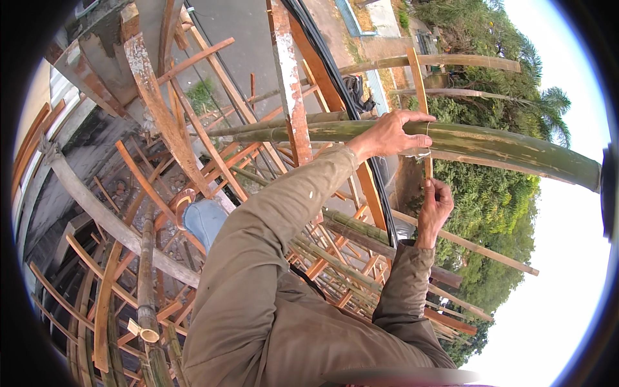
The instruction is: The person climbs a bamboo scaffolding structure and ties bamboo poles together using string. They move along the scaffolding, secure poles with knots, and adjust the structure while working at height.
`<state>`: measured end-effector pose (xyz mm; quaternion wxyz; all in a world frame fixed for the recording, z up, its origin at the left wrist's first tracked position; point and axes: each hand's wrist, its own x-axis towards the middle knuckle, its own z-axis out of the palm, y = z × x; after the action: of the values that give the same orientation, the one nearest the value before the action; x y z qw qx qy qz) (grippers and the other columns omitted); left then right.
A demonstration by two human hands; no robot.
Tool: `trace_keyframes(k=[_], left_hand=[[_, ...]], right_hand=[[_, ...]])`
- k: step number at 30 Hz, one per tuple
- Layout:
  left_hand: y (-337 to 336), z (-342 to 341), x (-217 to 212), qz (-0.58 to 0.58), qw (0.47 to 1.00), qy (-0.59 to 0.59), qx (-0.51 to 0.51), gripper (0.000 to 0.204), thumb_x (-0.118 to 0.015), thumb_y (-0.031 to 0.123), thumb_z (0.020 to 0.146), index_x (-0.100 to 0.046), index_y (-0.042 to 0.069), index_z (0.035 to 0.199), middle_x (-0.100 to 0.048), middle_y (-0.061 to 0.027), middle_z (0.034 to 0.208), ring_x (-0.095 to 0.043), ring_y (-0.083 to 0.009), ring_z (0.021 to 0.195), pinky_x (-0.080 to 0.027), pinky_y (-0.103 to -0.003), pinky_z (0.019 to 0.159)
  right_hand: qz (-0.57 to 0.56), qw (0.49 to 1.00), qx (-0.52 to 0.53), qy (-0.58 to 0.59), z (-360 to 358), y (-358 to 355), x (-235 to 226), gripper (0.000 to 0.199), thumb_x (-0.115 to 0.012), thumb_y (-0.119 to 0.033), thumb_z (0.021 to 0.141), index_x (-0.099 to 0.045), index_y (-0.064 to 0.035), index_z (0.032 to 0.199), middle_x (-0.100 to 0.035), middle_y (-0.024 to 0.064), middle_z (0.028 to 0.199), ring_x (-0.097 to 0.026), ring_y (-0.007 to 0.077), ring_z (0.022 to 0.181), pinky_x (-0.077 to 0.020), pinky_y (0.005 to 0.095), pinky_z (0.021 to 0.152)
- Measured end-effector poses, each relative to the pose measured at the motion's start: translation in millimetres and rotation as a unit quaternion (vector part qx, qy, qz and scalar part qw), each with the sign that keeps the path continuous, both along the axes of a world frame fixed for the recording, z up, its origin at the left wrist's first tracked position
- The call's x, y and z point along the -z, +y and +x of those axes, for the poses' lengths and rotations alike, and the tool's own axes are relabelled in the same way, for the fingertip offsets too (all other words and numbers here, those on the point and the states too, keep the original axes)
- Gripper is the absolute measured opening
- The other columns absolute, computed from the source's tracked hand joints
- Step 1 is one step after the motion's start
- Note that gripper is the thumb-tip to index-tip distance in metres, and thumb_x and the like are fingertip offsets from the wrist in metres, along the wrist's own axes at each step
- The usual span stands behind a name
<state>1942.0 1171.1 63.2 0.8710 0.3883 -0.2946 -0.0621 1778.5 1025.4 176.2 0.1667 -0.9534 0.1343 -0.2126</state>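
A thick green bamboo pole (516,146) runs across the upper right, with a paler strip along its underside. My left hand (394,134) grips this pole, index finger along the top and thumb on the near side. Just beside the fingertips, a thin pale tie (429,134) goes round the pole, with loose white bits below it. A narrow wooden batten (418,80) crosses behind the pole. Below the crossing, my right hand (436,205) is pinched closed close to the batten's lower end; what lies between thumb and finger is too small to make out.
Black cables (329,58) and a paint-flaked wooden beam (288,84) run past my left forearm. A lattice of bamboo and timber (348,258) spreads below. My blue-clothed leg (205,222) and sandalled foot show among the timbers. Trees (490,213) stand at the right.
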Motion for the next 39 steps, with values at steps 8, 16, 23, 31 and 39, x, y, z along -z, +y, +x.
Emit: trace_keyframes(k=[8,16,23,31,39], left_hand=[[5,4,-2,0.004,1.0,-0.01,0.012,0.059,-0.077,0.041,0.089,-0.063,0.009,0.136,-0.067,-0.0146,0.127,-0.061,-0.0231,0.119,-0.046,-0.039,0.105],[15,15,-22,0.092,0.994,-0.027,0.051,0.069,-0.085,0.036,0.081,-0.06,0.0,0.135,-0.065,-0.0173,0.128,-0.061,-0.026,0.119,-0.045,-0.041,0.107],[29,31,-33,0.223,0.967,-0.066,0.105,0.047,-0.072,0.017,0.095,-0.054,-0.002,0.134,-0.062,-0.0087,0.126,-0.059,-0.0166,0.112,-0.05,-0.032,0.092],[35,46,-29,0.289,0.943,-0.15,0.065,0.04,-0.065,0.023,0.101,-0.057,-0.003,0.131,-0.063,-0.0086,0.124,-0.056,-0.0167,0.114,-0.043,-0.032,0.1],[36,35,-33,0.304,0.944,-0.129,0.025,0.043,-0.066,0.025,0.1,-0.056,-0.003,0.131,-0.061,-0.0088,0.122,-0.054,-0.0172,0.113,-0.041,-0.033,0.101]], right_hand=[[-0.127,0.992,-0.011,-0.003,-14,12,-5,0.03,-0.07,-0.01,0.093,-0.064,-0.0004,0.121,-0.063,0.0131,0.113,-0.06,0.0217,0.103,-0.0472,0.0344,0.091],[-0.193,0.977,-0.026,-0.092,-108,22,7,0.041,-0.074,-0.004,0.083,-0.064,-0.0069,0.123,-0.06,0.0148,0.118,-0.055,0.0323,0.112,-0.043,0.0444,0.098],[-0.227,0.919,0.289,-0.146,-191,-61,11,0.046,-0.075,-0.011,0.082,-0.063,-0.0086,0.127,-0.059,0.0139,0.124,-0.05,0.0336,0.12,-0.0371,0.0471,0.102],[-0.254,0.922,0.269,-0.113,-237,-134,16,0.034,-0.074,-0.016,0.081,-0.069,-0.0104,0.115,-0.063,0.0088,0.113,-0.053,0.0307,0.117,-0.0388,0.0475,0.096],[-0.275,0.916,0.238,-0.166,-272,-130,17,0.014,-0.078,-0.014,0.079,-0.073,-0.0127,0.092,-0.068,0.0027,0.096,-0.059,0.0272,0.112,-0.0409,0.0453,0.095]])
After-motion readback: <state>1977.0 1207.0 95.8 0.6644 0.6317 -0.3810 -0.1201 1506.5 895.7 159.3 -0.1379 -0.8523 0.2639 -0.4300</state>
